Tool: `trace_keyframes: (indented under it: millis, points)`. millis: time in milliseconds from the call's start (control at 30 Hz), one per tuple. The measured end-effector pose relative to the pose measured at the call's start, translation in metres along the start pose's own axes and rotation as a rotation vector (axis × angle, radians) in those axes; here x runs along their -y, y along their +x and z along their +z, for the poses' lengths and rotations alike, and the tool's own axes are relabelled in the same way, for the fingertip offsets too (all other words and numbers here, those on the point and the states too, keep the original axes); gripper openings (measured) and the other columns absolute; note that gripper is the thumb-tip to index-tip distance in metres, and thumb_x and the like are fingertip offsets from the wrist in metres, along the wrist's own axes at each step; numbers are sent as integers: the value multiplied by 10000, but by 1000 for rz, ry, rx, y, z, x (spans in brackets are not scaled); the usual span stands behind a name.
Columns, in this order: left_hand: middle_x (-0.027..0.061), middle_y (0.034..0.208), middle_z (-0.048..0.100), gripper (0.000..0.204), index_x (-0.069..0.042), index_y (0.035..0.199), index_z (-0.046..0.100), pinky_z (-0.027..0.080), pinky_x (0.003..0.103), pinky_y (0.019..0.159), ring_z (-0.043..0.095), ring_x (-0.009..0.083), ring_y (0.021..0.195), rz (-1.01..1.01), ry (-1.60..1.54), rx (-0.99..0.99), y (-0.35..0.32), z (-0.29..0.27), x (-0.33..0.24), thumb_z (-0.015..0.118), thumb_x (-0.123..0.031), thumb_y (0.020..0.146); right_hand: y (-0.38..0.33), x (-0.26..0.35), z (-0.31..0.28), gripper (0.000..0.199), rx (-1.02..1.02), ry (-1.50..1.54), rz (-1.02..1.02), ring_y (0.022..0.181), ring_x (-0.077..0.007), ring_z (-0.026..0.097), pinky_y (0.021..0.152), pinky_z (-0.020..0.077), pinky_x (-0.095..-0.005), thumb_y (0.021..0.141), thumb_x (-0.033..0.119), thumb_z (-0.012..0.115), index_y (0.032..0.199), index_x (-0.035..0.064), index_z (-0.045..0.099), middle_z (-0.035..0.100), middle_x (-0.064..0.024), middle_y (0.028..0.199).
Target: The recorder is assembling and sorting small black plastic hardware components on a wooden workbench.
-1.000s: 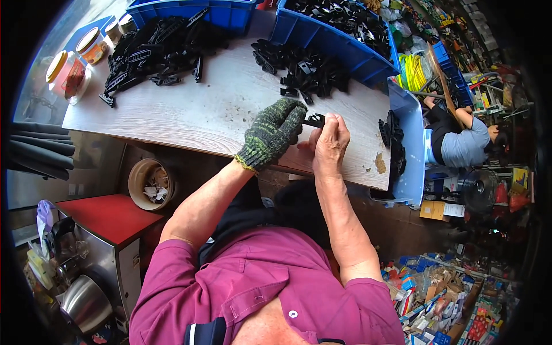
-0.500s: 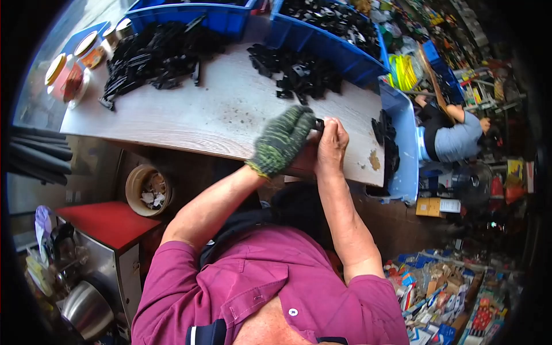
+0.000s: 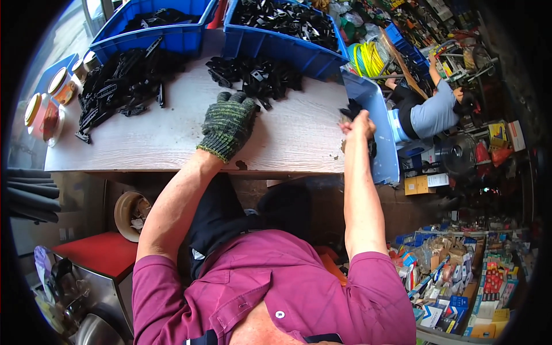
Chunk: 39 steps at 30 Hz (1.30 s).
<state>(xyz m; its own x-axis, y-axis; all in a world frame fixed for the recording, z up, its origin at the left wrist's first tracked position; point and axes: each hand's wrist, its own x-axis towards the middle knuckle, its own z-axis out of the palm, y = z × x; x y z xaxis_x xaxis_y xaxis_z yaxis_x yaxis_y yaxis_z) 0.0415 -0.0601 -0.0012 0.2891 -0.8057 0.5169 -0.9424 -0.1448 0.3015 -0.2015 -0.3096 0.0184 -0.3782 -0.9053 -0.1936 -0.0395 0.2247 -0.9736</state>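
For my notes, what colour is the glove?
The knitted glove is mottled dark and yellowish green, head view.

Daylight from the window (image 3: pixel 54 37) at upper left, strongest on that end of the pale wood-grain worktable (image 3: pixel 299 129). Floor (image 3: pixel 397 210) is dark brown, shadowed under the table. Low cabinet (image 3: pixel 100 253) lower left: red top, metal-look side. Right side dimmer, stacked with packaged goods (image 3: pixel 443 264). Far right edge too dark for me to make out.

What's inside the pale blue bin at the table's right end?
Black parts show; the right hand and forearm cover part of the view, hiding what's behind them.
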Motion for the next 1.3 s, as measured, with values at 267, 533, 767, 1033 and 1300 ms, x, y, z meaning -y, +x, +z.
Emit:
trace_keyframes:
  millis: [267, 533, 767, 1033, 1300]
  points:
    - [120, 945, 654, 114, -93, 927, 640, 529, 469, 739, 617, 363, 926, 67, -83, 25, 2, 1, -5, 655, -156, 833, -24, -6, -20, 301, 330, 161, -57, 460, -232, 550, 532, 608, -483, 870, 293, 701, 946, 50, 542, 421, -64, 497]
    - [184, 961, 695, 188, -75, 1051, 643, 526, 476, 769, 663, 387, 910, -250, -655, 3, -9, 0, -23, 632, -206, 916, -146, -33, 19, 361, 1120, 45, -153, 397, -65, 440, 439, 529, -310, 873, 273, 774, 1102, 21, 655, 479, 42, 507]
    - [173, 1005, 695, 239, -86, 1150, 610, 525, 457, 763, 672, 392, 909, -440, -723, -176, -8, 16, -65, 633, -230, 960, -145, -41, 22, 318, 1056, -9, -192, 395, -46, 379, 413, 375, -224, 892, 261, 766, 1060, 7, 672, 528, 46, 579]
    - [180, 956, 688, 274, -38, 1101, 637, 529, 410, 762, 689, 329, 870, -531, -1145, 72, 1, 12, -34, 586, -267, 959, -157, -36, 21, 275, 1175, -56, -230, 405, -47, 367, 422, 339, -232, 970, 309, 656, 1003, 37, 671, 469, 39, 523]
    - [159, 1230, 621, 300, -97, 1142, 642, 500, 502, 901, 567, 400, 1176, -77, -32, -117, 22, -23, 35, 598, -173, 854, -169, -38, 20, 322, 1077, 27, -147, 372, -107, 388, 385, 522, -338, 991, 380, 574, 843, 99, 521, 350, 18, 468]
